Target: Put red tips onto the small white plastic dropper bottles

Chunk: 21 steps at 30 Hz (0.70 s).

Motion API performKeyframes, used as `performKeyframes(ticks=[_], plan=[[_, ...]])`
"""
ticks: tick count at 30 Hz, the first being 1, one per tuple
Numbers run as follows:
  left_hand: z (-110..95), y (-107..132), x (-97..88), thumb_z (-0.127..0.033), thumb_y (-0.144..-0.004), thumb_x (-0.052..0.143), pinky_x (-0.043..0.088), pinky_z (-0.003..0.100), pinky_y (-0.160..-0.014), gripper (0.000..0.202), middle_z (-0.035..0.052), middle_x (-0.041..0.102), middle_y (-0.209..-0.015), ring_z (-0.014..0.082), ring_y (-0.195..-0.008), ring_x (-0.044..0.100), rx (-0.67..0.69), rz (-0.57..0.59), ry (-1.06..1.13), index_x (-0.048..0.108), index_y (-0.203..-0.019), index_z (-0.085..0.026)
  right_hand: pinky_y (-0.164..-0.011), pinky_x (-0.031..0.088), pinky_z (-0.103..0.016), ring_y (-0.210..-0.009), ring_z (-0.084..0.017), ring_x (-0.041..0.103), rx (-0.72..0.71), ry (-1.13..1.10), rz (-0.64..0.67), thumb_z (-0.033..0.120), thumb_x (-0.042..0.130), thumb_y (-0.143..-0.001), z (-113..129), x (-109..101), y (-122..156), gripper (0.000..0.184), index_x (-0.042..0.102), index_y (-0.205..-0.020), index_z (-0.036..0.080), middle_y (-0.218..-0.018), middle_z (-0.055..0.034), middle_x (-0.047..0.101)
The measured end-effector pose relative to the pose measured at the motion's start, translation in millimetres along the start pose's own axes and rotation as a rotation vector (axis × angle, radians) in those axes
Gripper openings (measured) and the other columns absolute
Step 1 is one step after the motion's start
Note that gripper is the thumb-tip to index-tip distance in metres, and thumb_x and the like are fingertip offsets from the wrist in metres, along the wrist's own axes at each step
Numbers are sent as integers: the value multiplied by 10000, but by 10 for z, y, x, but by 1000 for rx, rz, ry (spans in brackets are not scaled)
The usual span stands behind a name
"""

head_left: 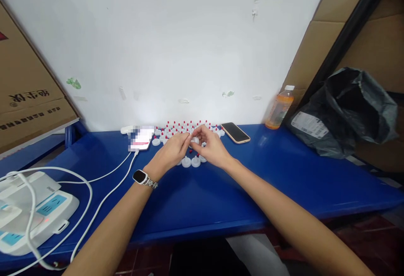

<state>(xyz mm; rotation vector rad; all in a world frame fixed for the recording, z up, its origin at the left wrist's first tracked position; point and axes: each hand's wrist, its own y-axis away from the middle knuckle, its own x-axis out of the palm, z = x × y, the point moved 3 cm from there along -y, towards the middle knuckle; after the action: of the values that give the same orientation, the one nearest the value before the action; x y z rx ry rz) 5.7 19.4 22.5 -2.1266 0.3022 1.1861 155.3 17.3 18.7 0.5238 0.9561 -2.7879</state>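
Over the middle of the desk my two hands meet at one translucent white nozzle cap (pixel 195 140). My right hand (pixel 211 144) curls around it, thumb and fingers closed on its side. The fingers of my left hand (pixel 174 149) are pressed together against the cap's left side; what they pinch is hidden. Just below the hands lie white caps (pixel 186 162) without red tips, nozzles up. A small loose red tip (pixel 190 151) lies between them and the hands. Behind, several white caps with red tips (pixel 168 129) stand in a cluster, partly covered by my hands.
A lit phone (pixel 142 138) on a white cable lies left of the caps; a dark-screened phone (pixel 236 133) lies right. An orange drink bottle (pixel 280 107) and black plastic bag (pixel 342 114) stand farther right. A power strip (pixel 67 208) with looping cables occupies the blue desk's (pixel 202 208) left front.
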Motion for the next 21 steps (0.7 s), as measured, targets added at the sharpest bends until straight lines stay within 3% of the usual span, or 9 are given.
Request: performKeyframes(ticks=[4, 11, 13, 15, 18, 21], plan=[[5, -57, 46, -439, -1024, 253, 373, 317, -670, 409, 20, 559, -730, 179, -693, 513, -147, -83, 212, 499, -805, -196, -749, 461, -284, -747, -154, 571, -109, 230, -42, 186, 542, -853, 114, -55, 12, 133, 568, -982, 210, -844, -9, 625], [5, -103, 63, -496, -984, 284, 302, 301, -556, 446, -13, 411, -593, 149, -573, 390, -294, -131, 376, 409, -668, -207, -873, 477, -326, -971, -207, 606, -242, 372, -71, 110, 463, -864, 187, 23, 27, 229, 600, -1028, 195, -1084, -101, 627], [0, -100, 64, -494, -977, 293, 298, 296, -548, 435, -16, 398, -584, 147, -568, 380, -303, -141, 390, 394, -662, -211, -812, 491, -329, -862, -200, 617, -166, 342, -82, 138, 505, -841, 183, 27, 4, 187, 620, -978, 192, -984, -83, 652], [-10, -92, 67, -487, -978, 297, 303, 297, -562, 432, -13, 423, -594, 150, -586, 400, -276, -138, 346, 396, -663, -209, -680, 490, -307, -671, -170, 591, 3, 231, -56, 188, 574, -799, 138, 4, -34, 118, 635, -900, 188, -784, -36, 649], [-2, -71, 57, -476, -991, 294, 317, 302, -588, 440, -10, 460, -615, 151, -611, 435, -222, -99, 282, 402, -661, -205, -516, 442, -262, -509, -136, 543, 321, -93, 112, 234, 640, -727, 13, -52, -70, 74, 618, -766, 176, -597, 2, 605], [86, -35, -21, -479, -1002, 270, 318, 300, -573, 448, -18, 409, -595, 145, -587, 404, -233, -153, 312, 357, -651, -214, -428, 383, -245, -435, -119, 509, 508, -437, 243, 241, 610, -716, -95, -142, -55, 104, 573, -656, 166, -564, -21, 607]])
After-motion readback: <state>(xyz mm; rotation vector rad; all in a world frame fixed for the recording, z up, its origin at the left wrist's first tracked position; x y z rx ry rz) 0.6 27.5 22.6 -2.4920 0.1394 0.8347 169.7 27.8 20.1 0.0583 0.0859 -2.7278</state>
